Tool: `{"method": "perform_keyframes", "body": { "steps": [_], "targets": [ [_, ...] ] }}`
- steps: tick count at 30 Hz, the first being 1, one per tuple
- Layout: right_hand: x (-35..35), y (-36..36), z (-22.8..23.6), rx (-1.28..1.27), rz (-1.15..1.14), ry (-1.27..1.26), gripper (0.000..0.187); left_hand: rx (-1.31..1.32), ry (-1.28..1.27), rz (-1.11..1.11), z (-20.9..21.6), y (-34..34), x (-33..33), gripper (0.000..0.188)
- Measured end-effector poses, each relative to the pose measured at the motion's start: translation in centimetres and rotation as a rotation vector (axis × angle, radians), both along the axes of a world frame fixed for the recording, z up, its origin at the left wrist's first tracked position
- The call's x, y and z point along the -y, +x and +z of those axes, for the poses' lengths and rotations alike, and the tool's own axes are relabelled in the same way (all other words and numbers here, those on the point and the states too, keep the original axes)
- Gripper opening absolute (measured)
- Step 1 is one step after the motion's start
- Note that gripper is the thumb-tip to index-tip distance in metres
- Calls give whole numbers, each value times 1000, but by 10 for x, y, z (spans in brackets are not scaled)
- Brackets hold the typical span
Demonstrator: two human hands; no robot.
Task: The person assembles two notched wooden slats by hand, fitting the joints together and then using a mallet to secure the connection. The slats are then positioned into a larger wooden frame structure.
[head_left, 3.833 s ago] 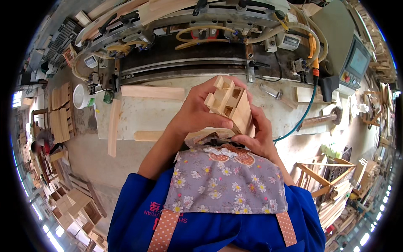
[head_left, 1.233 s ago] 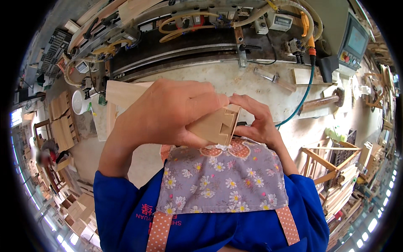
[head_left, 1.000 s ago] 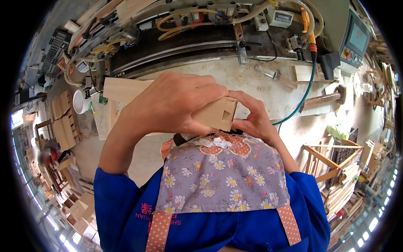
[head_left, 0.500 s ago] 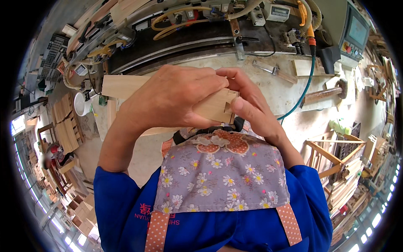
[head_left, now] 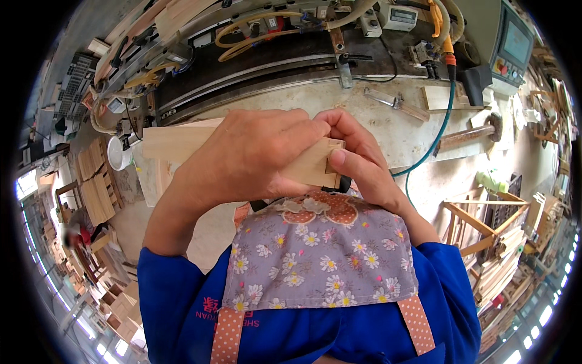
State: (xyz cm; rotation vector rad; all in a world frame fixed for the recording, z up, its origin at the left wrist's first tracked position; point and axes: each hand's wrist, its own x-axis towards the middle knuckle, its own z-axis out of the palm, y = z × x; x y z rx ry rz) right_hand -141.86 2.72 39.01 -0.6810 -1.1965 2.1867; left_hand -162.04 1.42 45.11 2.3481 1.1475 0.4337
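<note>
A pale wooden board (head_left: 314,162) is held up in front of my apron, its right end showing a cut notch or joint. Wrapped over the board from above is my left hand (head_left: 251,148), its knuckles facing up. My right hand (head_left: 362,159) has its thumb pressed against the notched end and its bent fingers on the far side. The fingertips of both hands meet there. To the left, a long pale wooden length (head_left: 173,142) sticks out past my left wrist; it seems to be the same board, though my hand covers the middle.
A hammer (head_left: 464,138) and a clamp-like tool with a wooden handle (head_left: 397,103) lie on the worktable (head_left: 260,97). Beyond it runs a dark machine bed (head_left: 267,70) with hoses. A teal hose (head_left: 439,136) hangs at the right, near a control panel (head_left: 512,51). A white bucket (head_left: 118,153) stands left.
Both hands and the board have come a little closer to my body. My right thumb still sits at the notched end, which now shows more of its top face.
</note>
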Motion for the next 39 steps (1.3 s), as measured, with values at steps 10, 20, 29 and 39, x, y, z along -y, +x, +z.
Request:
{"method": "perform_keyframes", "body": {
  "steps": [10, 20, 29, 39],
  "targets": [
    [6, 0, -6, -30, -244, 54, 43, 139, 276, 74, 6, 1, 6, 59],
    [18, -8, -3, -19, -355, 108, 41, 1763, -1019, 657, -75, 13, 46, 49],
    [14, 18, -34, 105, -55, 442, 43, 1635, -805, 759, -60, 17, 33, 41],
    [24, 8, -41, 204, -10, 580, 48, 1355, -820, 542, -50, -8, 23, 47]
  ]
}}
